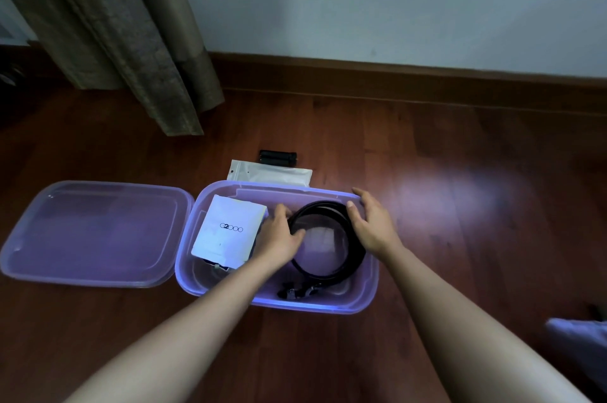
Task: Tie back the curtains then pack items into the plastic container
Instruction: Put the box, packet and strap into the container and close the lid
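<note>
Far left, the curtain [124, 34] hangs in gathered folds to the floor [460, 172]. Its top is cut off, so I cannot tell whether it is tied. The corner beside it is too dark to read.

Next comes the lid [95, 232], lying flat on the boards with its right edge just beside the plastic container [328, 305]. The container stands open in the middle of the floor.

Inside it, on the left, a white packet [226, 232] leans over something darker that I cannot make out. My left hand [279, 238] covers the packet's right edge. Its thumb is inside the coiled belt [328, 271] and its fingers curl over the outside, so it lightly pinches the coil's left side.

The belt lies in the container's right half, with its buckle end at the near wall, blurred. My right hand [371, 225] holds the coil's far right side the same way, thumb inside and fingers outside. The fingertips reach the container's far rim, and the hand hides that part of the belt.

Behind the container a white pouch [272, 174] lies half hidden by the far wall. A small black object [278, 157] lies just beyond it, too blurred to name.

To the right the boards run open up to the skirting board [427, 80]. A bluish shape [581, 337] is cut off at the right edge.
</note>
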`<action>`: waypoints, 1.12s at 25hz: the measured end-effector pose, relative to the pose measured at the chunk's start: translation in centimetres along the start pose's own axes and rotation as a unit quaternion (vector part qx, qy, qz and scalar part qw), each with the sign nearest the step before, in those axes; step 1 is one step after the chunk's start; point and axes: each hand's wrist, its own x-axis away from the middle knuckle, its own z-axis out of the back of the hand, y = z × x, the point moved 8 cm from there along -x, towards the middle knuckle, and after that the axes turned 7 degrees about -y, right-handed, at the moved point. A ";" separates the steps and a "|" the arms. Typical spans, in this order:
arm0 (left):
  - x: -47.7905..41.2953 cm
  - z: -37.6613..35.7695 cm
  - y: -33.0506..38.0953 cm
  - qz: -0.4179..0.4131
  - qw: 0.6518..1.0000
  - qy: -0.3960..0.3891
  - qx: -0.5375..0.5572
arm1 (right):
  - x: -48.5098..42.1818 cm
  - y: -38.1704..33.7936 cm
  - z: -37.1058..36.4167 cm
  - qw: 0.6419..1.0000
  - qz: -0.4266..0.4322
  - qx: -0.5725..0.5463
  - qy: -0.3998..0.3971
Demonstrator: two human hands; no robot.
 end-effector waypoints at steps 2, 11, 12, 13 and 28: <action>0.3 0.3 0.3 -0.024 0.999 0.036 -0.031 | -0.1 -0.1 0.0 1.000 0.002 0.003 0.002; 0.0 0.4 0.6 -0.001 0.996 0.045 -0.078 | 1.5 -5.0 -0.9 0.918 0.228 0.316 0.069; 0.2 0.6 0.7 -0.003 0.995 0.058 -0.077 | 1.7 -5.3 -1.0 0.895 0.236 0.368 0.095; 0.3 0.7 0.8 -0.008 0.994 0.064 -0.085 | 1.9 -5.3 -0.7 0.882 0.220 0.399 0.121; 1.5 0.8 2.8 -0.054 0.969 0.049 -0.235 | 0.0 -3.1 -2.3 0.881 0.069 0.417 -0.211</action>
